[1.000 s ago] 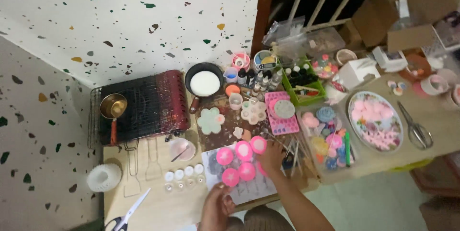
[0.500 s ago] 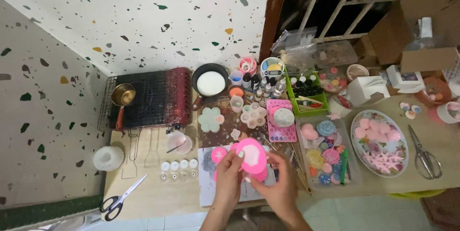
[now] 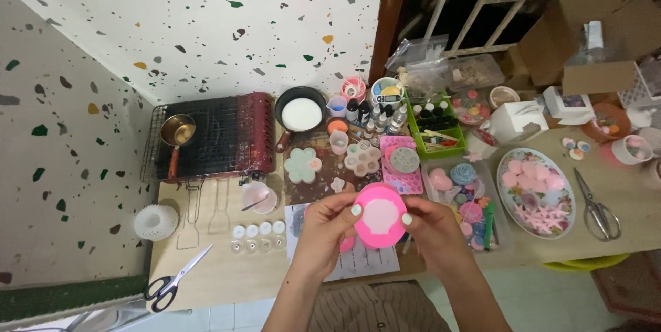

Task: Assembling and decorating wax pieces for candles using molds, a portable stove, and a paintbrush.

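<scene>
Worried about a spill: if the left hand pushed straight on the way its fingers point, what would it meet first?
The left hand, gripping the pink round mould, points up-right; beyond the mould, probably the pink tray, though depth is unclear.

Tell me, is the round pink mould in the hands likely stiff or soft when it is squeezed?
Probably soft: the pink mould looks like matte silicone, thick-walled, with a pale shell-shaped fill. The left hand and right hand grip it by its rim, so it may flex. It seems light and unlikely to slip.

one pink round mould, two scissors, two pans, two hands
</scene>
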